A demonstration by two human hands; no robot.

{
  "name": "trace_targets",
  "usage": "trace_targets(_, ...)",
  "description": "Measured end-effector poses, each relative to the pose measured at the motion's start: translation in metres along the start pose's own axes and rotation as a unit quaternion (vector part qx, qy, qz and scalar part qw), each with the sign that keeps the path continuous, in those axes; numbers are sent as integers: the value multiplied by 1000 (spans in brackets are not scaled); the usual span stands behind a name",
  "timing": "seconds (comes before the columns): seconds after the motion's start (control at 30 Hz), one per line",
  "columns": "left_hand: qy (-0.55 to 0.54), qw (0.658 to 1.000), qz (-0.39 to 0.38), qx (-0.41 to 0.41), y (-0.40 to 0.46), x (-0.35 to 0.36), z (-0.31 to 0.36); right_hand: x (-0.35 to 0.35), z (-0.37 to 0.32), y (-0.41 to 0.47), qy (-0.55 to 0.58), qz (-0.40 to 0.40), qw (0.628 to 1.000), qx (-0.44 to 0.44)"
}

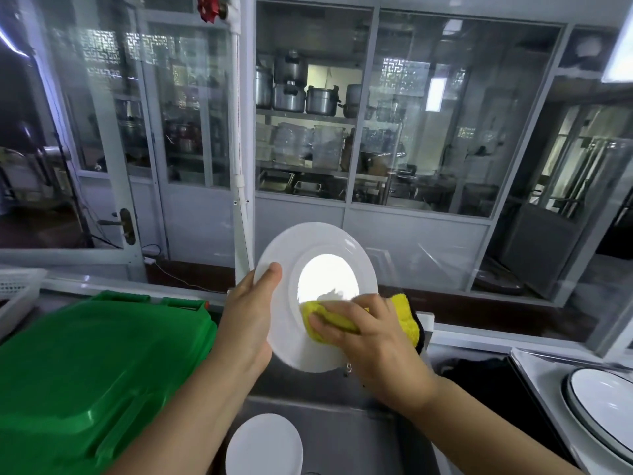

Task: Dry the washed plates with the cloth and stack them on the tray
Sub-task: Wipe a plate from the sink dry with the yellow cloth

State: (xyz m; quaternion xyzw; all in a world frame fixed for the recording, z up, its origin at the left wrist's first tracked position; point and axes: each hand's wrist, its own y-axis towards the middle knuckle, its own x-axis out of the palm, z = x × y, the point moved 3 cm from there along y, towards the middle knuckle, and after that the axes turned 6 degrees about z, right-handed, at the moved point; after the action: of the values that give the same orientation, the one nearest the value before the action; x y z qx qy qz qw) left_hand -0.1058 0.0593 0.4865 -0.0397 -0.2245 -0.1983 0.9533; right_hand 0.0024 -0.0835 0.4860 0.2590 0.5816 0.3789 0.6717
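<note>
I hold a white plate point(310, 255) upright and tilted above the steel sink point(342, 430). My left hand point(248, 317) grips its left rim, thumb on the front face. My right hand point(371, 332) presses a yellow cloth point(406, 315) against the plate's lower centre, fingers curled over the cloth. A second white plate point(263, 447) lies in the sink below. At the far right a white plate with a dark rim line point(603, 409) rests on a pale tray point(537, 368).
A large green plastic bin lid point(85, 371) fills the lower left. A white basket point(17, 289) stands at the far left edge. Glass partition panels point(428, 132) with pots on shelves behind them rise beyond the counter. A white pipe point(238, 132) runs down behind the plate.
</note>
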Motion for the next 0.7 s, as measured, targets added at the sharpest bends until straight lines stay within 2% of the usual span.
trace_targets(0.13,-5,1000,-22,-7,7,-9,1,-4,14,-20,-32,-13,999,-1)
trace_targets(0.3,16,998,-54,5,15,-11,-8,-4,31,-13,-116,-10,989,92)
trace_targets(0.43,28,996,-88,21,14,-4,-21,-1,28,7,-148,3,981,123)
trace_targets(0.57,15,993,-116,-9,8,11,-38,5,11,8,-130,15,977,166)
trace_targets(0.7,25,990,-134,-38,-2,26,-55,-6,-1,-27,-88,-39,983,157)
